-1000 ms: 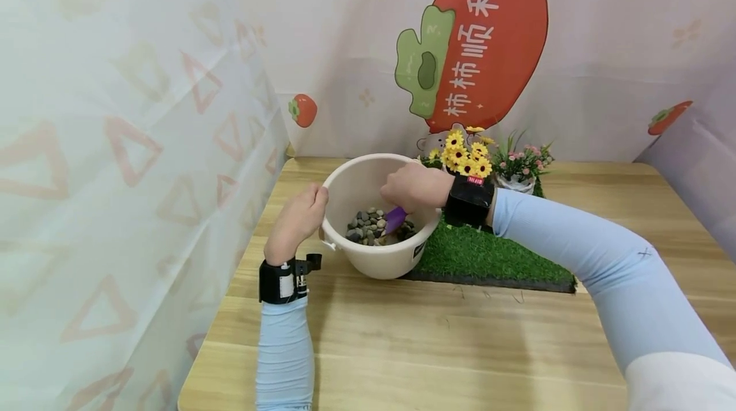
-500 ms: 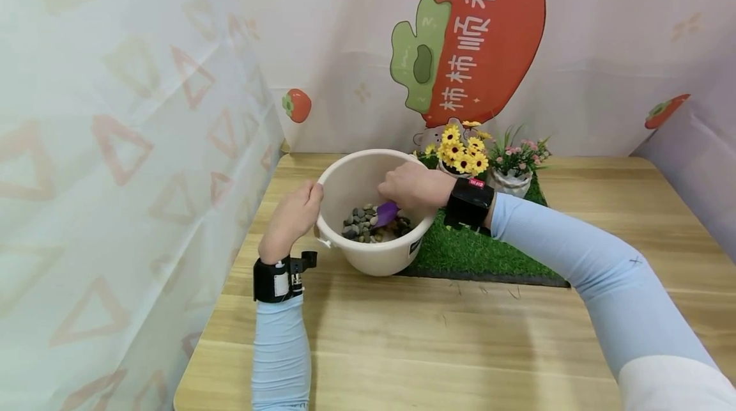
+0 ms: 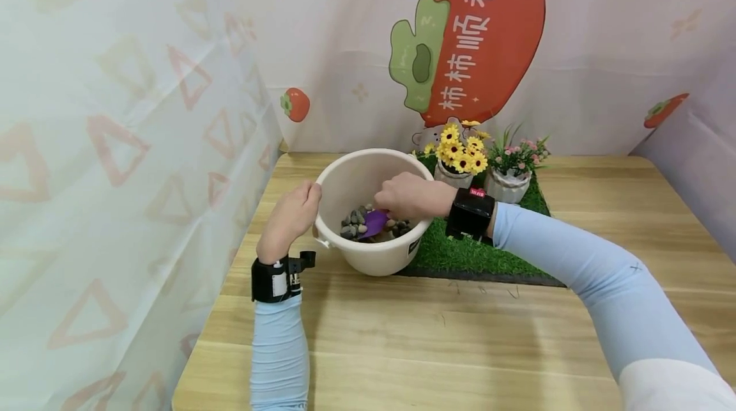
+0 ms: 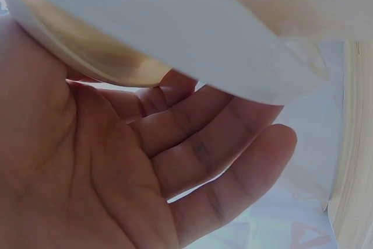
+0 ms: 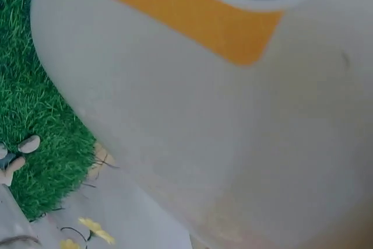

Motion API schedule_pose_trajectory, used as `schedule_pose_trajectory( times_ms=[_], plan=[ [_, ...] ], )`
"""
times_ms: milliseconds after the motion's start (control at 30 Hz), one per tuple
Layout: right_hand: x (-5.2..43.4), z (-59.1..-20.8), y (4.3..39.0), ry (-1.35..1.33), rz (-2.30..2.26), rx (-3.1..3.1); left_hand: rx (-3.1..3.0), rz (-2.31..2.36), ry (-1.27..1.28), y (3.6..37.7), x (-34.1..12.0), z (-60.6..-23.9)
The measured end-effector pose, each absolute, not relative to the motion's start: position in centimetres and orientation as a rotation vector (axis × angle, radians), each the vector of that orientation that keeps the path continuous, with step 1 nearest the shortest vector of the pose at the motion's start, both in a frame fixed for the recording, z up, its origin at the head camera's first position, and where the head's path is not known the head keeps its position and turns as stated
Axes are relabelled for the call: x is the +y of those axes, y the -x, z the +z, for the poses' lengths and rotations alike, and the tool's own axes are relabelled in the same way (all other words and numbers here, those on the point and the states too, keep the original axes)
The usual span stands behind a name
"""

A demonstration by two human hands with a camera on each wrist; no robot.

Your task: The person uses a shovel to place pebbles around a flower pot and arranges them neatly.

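Left hand: the left hand (image 3: 292,216) is steadying the cream bucket (image 3: 379,257) at its near-left rim; the left wrist view is showing its fingers (image 4: 198,144) curling loosely against the bucket wall, the thumb side hidden, so a full grip cannot be told.
Right hand: the right hand (image 3: 409,196) is reaching over the far-right rim into the bucket, fingers clamped on the handle of a purple scoop (image 3: 375,222).
Scoop: its blade is lying low among the pebbles (image 3: 352,224), tilted; whether it is carrying any is too small to tell.
Bucket: it is standing on the wooden surface (image 3: 437,341), its right side touching the green grass mat (image 3: 477,256).
Mat: two small flower pots are standing at its back, yellow flowers (image 3: 461,154) beside pink flowers (image 3: 520,156).
Progress: the scooping appears to be under way; a heap of pebbles is remaining in the bucket, and only a few stones are showing on the grass in the right wrist view (image 5: 23,147).
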State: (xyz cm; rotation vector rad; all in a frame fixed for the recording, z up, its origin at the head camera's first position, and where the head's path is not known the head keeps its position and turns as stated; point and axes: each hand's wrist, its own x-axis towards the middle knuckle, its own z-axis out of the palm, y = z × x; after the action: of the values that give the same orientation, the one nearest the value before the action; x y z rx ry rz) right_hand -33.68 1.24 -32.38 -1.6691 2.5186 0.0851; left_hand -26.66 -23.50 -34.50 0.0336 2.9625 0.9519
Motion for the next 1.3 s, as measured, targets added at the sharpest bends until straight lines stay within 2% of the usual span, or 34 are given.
schedule_pose_trajectory(
  times_ms=[500, 900, 1300],
  plan=[
    [1.9, -32.9, 34.1, 1.687, -0.222, 2.455, 2.961, 0.981, -0.036, 26.7, -23.2, -34.5],
    [2.1, -32.3, 33.2, 1.77, -0.195, 2.589, 2.936, 0.998, -0.005, 26.6, -23.3, -34.7],
    [4.5, -30.7, 32.8, 1.678, -0.315, 2.705, 2.921, 1.002, -0.008, 26.6, -23.5, -34.4]
  ],
)
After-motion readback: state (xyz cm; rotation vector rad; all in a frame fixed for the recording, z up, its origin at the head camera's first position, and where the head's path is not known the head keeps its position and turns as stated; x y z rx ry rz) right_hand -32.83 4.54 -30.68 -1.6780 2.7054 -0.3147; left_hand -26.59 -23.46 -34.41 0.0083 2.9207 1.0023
